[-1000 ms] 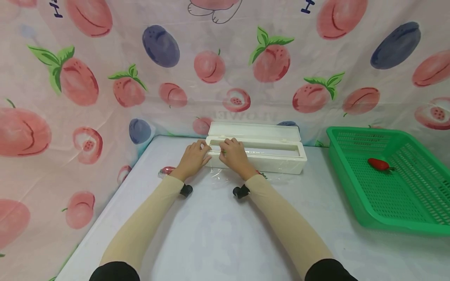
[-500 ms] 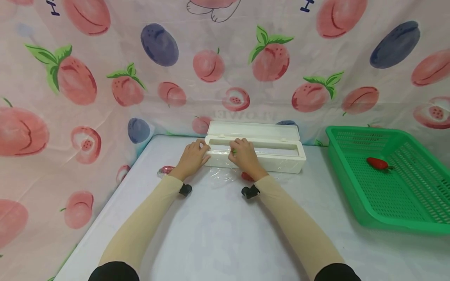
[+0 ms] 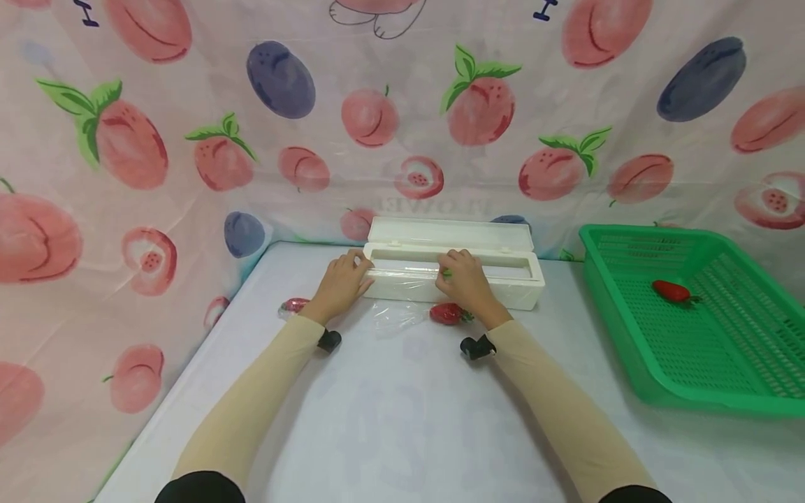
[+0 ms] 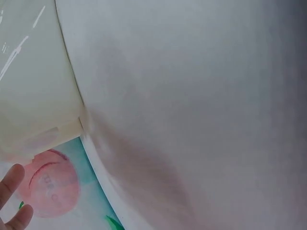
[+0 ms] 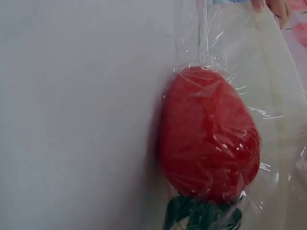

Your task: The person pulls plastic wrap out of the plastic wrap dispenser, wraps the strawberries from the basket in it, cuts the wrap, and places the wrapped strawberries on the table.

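Observation:
A white cling film dispenser (image 3: pixel 453 288) with its lid raised stands at the back of the table. My left hand (image 3: pixel 339 283) grips its left end, thumb toward the front; in the left wrist view two fingertips (image 4: pixel 12 179) show by the box end. My right hand (image 3: pixel 465 278) pinches a small green slide cutter (image 3: pixel 447 272) on the dispenser's front edge, around its middle. Clear cling film (image 3: pixel 393 318) hangs down the front onto the table. Under it lies a red strawberry (image 5: pixel 208 136) with dark green leaves, below my right hand.
Another red piece (image 3: pixel 294 306), wrapped in shiny film, lies left of the left wrist. A green plastic basket (image 3: pixel 711 406) stands at the right, with a red, pointed, green-stemmed piece (image 3: pixel 671 291) in it. A fruit-print cloth (image 3: pixel 390 70) hangs behind the table.
My right hand has slid rightward along the dispenser's front edge with the green slide cutter, uncovering the strawberry in the head view. My left hand has stayed at the left end.

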Demonstrator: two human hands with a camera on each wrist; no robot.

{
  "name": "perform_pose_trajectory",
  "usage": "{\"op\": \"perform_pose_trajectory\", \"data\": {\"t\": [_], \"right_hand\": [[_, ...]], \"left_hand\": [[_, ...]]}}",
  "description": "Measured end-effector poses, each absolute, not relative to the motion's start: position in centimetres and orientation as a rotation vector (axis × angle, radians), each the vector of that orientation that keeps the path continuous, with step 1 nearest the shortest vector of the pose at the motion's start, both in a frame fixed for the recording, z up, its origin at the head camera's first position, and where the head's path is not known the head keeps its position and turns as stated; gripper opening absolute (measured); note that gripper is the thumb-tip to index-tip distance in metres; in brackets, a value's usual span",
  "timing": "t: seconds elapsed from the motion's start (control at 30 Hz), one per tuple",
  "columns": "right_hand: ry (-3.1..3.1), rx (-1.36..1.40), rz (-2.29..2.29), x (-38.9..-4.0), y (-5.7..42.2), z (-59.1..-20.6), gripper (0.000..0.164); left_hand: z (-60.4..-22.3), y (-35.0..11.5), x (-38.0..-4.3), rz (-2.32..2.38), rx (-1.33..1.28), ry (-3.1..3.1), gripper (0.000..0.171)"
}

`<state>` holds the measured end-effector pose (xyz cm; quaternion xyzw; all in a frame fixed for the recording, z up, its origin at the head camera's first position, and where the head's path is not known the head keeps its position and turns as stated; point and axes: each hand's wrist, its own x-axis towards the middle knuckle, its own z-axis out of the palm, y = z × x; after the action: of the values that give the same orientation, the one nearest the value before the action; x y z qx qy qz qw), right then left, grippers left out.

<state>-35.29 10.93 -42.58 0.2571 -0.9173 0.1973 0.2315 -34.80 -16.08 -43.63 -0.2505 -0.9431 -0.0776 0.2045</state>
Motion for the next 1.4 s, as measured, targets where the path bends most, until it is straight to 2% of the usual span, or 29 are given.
{"op": "perform_pose_trajectory", "data": {"t": [0.73, 1.03, 1.4], "right_hand": [[-2.472, 0.625, 0.468, -34.7, 17.5, -43.1, 0.004], [-2.402, 0.686, 0.316, -34.4, 19.1, -43.3, 0.005], [-2.295, 0.664, 0.387, -33.9, 21.2, -43.5, 0.009]], "left_hand": [[-43.7, -16.2, -34.9, -0.208, -0.696, -2.613, 0.027], [-43.9, -16.1, -34.8, -0.187, -0.692, -2.605, 0.027], [-43.8, -16.1, -34.8, -0.237, -0.688, -2.66, 0.027]]}}
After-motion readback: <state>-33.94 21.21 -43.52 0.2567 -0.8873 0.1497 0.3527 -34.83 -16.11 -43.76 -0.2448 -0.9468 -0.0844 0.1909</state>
